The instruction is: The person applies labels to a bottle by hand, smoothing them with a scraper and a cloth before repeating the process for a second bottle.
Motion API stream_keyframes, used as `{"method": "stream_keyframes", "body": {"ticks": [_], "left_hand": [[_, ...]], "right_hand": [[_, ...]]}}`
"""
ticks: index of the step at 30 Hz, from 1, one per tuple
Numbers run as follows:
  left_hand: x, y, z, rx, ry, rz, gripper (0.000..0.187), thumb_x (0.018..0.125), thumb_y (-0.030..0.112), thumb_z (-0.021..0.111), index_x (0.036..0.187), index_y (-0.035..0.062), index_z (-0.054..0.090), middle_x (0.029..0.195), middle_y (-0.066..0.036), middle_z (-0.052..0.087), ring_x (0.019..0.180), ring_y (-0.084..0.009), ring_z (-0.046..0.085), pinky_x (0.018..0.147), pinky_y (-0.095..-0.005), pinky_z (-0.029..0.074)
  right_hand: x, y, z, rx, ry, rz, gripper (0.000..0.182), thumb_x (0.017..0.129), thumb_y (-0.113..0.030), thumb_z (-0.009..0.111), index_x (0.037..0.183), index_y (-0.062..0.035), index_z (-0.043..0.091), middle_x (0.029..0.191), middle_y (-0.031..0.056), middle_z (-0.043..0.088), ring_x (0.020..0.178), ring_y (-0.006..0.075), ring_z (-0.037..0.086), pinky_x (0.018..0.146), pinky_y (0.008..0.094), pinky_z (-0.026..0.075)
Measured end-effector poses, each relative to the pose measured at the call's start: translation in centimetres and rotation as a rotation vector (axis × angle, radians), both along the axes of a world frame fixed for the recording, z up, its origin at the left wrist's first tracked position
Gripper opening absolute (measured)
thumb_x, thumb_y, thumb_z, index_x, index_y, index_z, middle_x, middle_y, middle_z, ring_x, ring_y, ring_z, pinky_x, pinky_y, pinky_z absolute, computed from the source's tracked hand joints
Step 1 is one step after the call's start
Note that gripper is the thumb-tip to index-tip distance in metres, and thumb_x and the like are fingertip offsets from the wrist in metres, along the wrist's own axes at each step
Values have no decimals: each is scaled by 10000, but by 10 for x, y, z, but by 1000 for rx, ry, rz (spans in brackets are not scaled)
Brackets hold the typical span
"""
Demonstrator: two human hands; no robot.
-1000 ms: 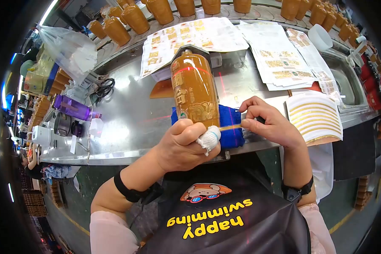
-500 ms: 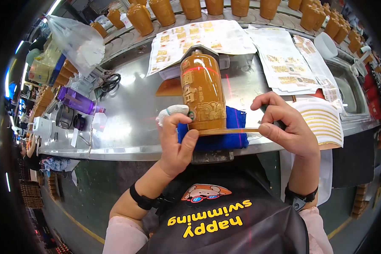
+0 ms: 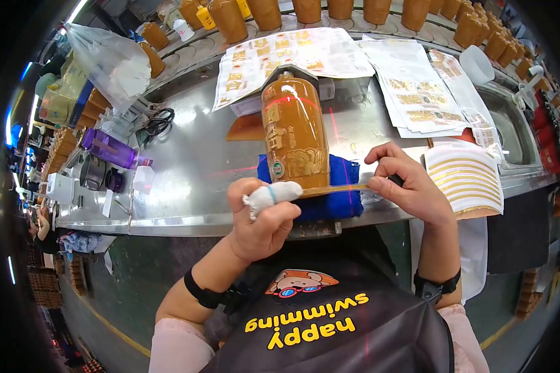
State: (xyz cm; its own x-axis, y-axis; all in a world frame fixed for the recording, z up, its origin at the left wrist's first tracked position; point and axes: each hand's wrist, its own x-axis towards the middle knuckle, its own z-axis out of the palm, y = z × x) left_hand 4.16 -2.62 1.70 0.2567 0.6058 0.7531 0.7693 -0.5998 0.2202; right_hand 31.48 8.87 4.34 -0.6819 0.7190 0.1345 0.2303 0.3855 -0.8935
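A glazed brown bottle [image 3: 297,133] with raised gold decoration and a small green round mark lies on a folded blue cloth [image 3: 342,177], its neck pointing away from me. A thin golden-brown strip [image 3: 339,189] stretches across the bottle's base. My left hand [image 3: 261,221] is closed at the strip's left end, with a white-wrapped finger pressing there against the lower edge of the bottle. The strip's right end sits pinched between thumb and finger of my right hand [image 3: 410,186], held out to the right of the bottle.
Decal sheets [image 3: 292,53] and a paper stack [image 3: 417,93] lie behind the bottle. A sheet of curved gold strips [image 3: 465,180] is at right, near a sink [image 3: 510,124]. Brown bottles [image 3: 307,9] line the conveyor behind. A purple bottle [image 3: 109,148] lies left.
My left hand's wrapped finger has come down from the bottle's side onto the strip at its base. My right hand has shifted slightly left. Bottles on the conveyor have moved right.
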Motion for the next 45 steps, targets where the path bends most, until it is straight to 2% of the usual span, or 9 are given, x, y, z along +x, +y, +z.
{"method": "stream_keyframes", "body": {"ticks": [8, 14, 17, 20, 24, 30, 38, 41, 45], "left_hand": [[-5, 18, 17, 162, 359, -186, 279, 618, 130, 689, 882, 212, 656, 1088, -9, 641, 987, -230, 450, 742, -367, 379], [-1, 28, 14, 186, 424, -249, 276, 615, 175, 736, 879, 225, 675, 1124, 27, 646, 1039, -209, 457, 803, -343, 397], [-3, 24, 22, 73, 333, -259, 296, 671, 151, 755, 943, 185, 644, 1105, -6, 640, 1023, -220, 473, 837, -382, 392], [-4, 16, 19, -64, 76, -45, 280, 758, 116, 740, 994, 136, 590, 1055, -49, 631, 970, -229, 494, 900, -415, 352], [14, 13, 17, -254, -264, 15, 208, 852, 114, 689, 1013, 105, 557, 947, -63, 590, 881, -245, 491, 946, -394, 291], [19, 17, 10, -173, -196, 79, 228, 859, 127, 690, 1038, 103, 550, 970, -70, 580, 895, -230, 481, 950, -394, 290], [22, 15, 10, -269, -290, 86, 221, 884, 172, 669, 1051, 92, 548, 1011, -94, 574, 985, -272, 470, 964, -402, 283], [22, 15, 9, -242, -279, 97, 215, 903, 182, 646, 1063, 81, 543, 1051, -104, 567, 1006, -271, 479, 970, -402, 283], [10, 12, -6, -223, -462, 26, 199, 942, 192, 595, 1083, 65, 534, 1100, -121, 560, 1041, -270, 481, 972, -396, 295]], "right_hand": [[-2, 1, -4, -75, -2, -20, 223, 877, -194, 682, 773, -24, 582, 1059, 109, 559, 938, 215, 551, 803, 308, 448], [-5, 2, -6, -119, -1, -7, 234, 888, -201, 675, 769, -24, 578, 1070, 105, 553, 942, 208, 542, 811, 304, 447], [-4, 3, -5, -95, -3, 4, 234, 891, -202, 673, 769, -26, 579, 1071, 100, 549, 938, 197, 537, 811, 298, 444], [-1, 1, -2, -87, 42, 7, 238, 892, -206, 673, 768, -28, 576, 1072, 96, 545, 929, 182, 533, 808, 289, 438], [0, 2, 1, -80, 67, 35, 237, 894, -203, 673, 769, -29, 572, 1073, 88, 542, 916, 166, 527, 799, 278, 432], [0, 2, -4, -92, 49, 3, 227, 893, -199, 673, 778, -29, 577, 1074, 74, 543, 902, 156, 523, 792, 275, 430], [-1, 1, -1, -78, 57, 9, 226, 895, -191, 673, 772, -29, 575, 1065, 77, 547, 897, 151, 528, 779, 278, 436], [2, -1, 8, -107, 78, 23, 212, 908, -172, 647, 778, -35, 552, 1117, 75, 526, 927, 116, 470, 802, 256, 392], [-1, 3, -2, -13, -2, -22, 192, 881, -173, 665, 795, -20, 588, 1078, 112, 552, 927, 213, 544, 805, 314, 448]]}}
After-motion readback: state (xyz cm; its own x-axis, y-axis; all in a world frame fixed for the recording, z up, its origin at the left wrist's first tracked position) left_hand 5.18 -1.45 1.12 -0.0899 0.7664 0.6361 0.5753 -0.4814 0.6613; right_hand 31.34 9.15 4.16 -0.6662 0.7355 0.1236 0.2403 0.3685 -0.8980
